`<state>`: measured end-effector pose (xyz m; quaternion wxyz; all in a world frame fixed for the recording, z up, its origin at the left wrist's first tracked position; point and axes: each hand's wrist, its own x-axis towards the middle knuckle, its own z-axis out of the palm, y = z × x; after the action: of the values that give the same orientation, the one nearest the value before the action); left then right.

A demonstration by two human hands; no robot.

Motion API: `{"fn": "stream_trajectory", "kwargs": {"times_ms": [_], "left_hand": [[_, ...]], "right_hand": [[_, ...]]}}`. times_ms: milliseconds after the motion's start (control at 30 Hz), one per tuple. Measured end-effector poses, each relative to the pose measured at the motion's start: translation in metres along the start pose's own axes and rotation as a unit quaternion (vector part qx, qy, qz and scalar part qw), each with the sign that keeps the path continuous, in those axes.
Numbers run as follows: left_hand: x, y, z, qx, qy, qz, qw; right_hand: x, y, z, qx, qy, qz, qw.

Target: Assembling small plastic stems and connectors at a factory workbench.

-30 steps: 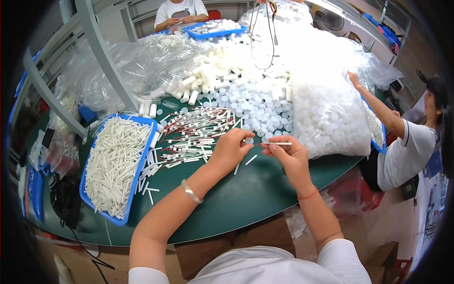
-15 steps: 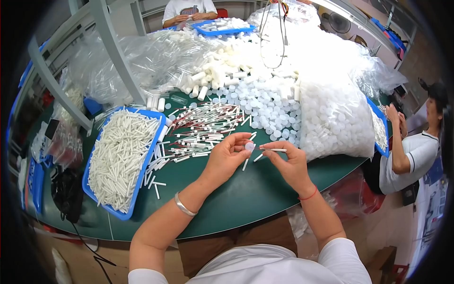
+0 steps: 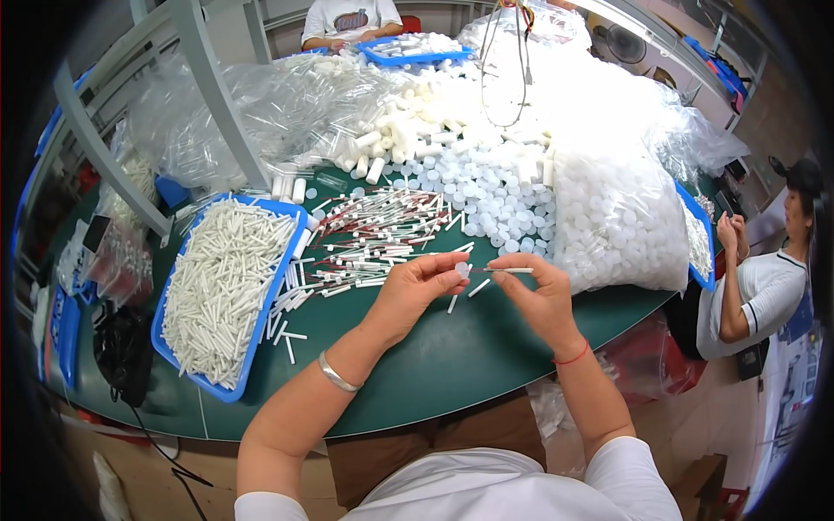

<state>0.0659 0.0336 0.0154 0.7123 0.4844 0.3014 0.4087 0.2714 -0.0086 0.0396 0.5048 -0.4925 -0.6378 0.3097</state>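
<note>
Between the thumb and fingers of my left hand (image 3: pixel 410 293) is a small translucent round cap (image 3: pixel 463 270), its rim turned partly toward me. My right hand (image 3: pixel 540 295) pinches a thin white stick (image 3: pixel 512 270) with a short red tip or wire pointing at the cap. The red end reaches close to the cap; whether it is inside cannot be made out. Beyond my hands lies a heap of white sticks with red wires (image 3: pixel 373 226). Loose translucent caps (image 3: pixel 504 208) are spread behind my right hand.
A blue tray (image 3: pixel 233 395) full of white sticks stands at the left. A bulging clear bag of caps (image 3: pixel 617 226) sits at the right. White cylinders (image 3: pixel 373 169) and plastic bags (image 3: pixel 261 104) fill the back. Two co-workers sit at the far side and right; a grey post (image 3: pixel 217 95) rises left.
Both my hands have shifted slightly right, and the cap has turned a little more edge-on. The co-worker at the right has moved their hands.
</note>
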Motion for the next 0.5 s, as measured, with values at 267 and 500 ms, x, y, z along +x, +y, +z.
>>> {"fn": "stream_trajectory", "kwargs": {"times_ms": [267,500], "left_hand": [[-0.001,0.001,0.006,-0.065,0.005,-0.069,0.995],[-0.001,-0.006,0.005,0.01,0.09,0.063,0.994]], "right_hand": [[0.003,0.007,0.011,0.026,-0.039,-0.035,0.998],[0.012,0.01,0.031,0.285,-0.035,0.17,0.943]]}}
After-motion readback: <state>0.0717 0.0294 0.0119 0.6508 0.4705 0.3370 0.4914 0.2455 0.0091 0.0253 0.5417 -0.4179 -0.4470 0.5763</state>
